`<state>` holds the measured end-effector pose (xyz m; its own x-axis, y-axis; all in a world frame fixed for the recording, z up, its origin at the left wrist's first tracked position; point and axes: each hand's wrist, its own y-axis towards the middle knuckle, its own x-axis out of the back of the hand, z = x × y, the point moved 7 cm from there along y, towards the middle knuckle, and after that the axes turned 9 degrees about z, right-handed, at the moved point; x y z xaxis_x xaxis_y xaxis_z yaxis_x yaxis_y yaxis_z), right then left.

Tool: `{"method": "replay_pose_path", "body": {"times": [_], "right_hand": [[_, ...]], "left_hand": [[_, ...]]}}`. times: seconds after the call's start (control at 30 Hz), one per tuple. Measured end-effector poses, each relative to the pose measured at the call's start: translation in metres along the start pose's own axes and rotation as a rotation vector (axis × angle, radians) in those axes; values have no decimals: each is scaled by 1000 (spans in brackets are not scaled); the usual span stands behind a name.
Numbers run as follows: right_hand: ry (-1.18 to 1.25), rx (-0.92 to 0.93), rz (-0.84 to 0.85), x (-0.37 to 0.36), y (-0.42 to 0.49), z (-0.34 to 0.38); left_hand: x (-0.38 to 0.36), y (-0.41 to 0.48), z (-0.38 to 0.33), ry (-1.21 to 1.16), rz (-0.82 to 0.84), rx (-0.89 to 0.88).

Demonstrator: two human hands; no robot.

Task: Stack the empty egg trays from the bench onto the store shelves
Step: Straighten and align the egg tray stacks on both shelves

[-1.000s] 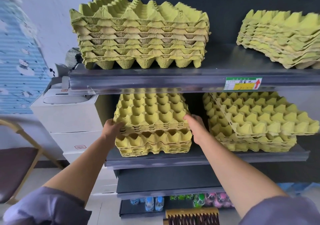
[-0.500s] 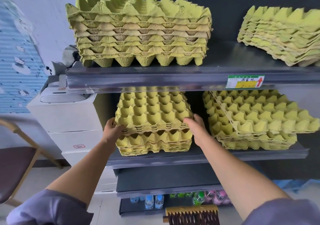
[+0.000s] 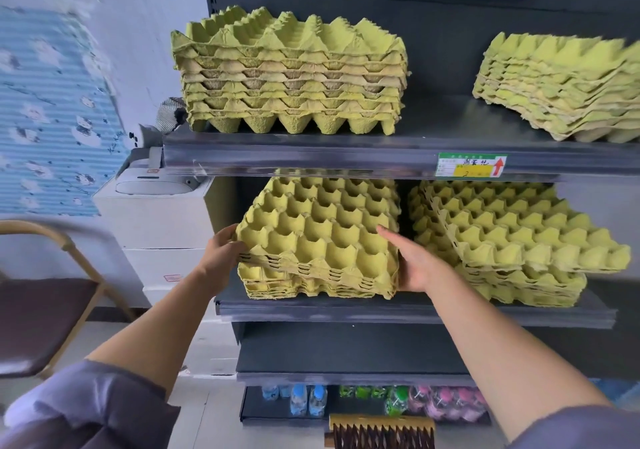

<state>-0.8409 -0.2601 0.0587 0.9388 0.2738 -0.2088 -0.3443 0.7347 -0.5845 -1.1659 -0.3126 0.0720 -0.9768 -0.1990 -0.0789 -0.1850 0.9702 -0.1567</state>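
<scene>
A green and yellow price tag (image 3: 471, 165) with a red arrow sits on the upper shelf edge (image 3: 311, 157); its writing is too blurred to read. On the middle shelf (image 3: 398, 311), the left hand (image 3: 221, 253) curls around the left edge of a tilted bundle of egg trays (image 3: 322, 237), while the right hand (image 3: 414, 263) presses flat and open against its right side. The bundle rests on a lower stack (image 3: 277, 286).
</scene>
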Motion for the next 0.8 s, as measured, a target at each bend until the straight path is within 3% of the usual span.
{"method": "replay_pose_path", "body": {"times": [0.07,0.2,0.37,0.43,0.6,0.67,0.8], "right_hand": [[-18,25,-10,-4,-2,1],[24,74,-209,8,-9,-1],[198,138,-227,1,-11,-14],[283,212,-271,-8,-13,-15],[445,351,-348,-51,-15,-24],[460,405,-377,-65,-15,-27],[422,376,-395,-87,-10,-38]], "left_hand": [[-3,-5,0,-15,-36,-10],[-10,-12,-2,-56,-133,-12],[-27,-32,2,-11,-328,-43],[-45,-42,12,-90,-288,-5],[-120,-60,22,-204,61,130],[-133,-61,18,-226,65,128],[-118,-54,20,-220,-96,183]]}}
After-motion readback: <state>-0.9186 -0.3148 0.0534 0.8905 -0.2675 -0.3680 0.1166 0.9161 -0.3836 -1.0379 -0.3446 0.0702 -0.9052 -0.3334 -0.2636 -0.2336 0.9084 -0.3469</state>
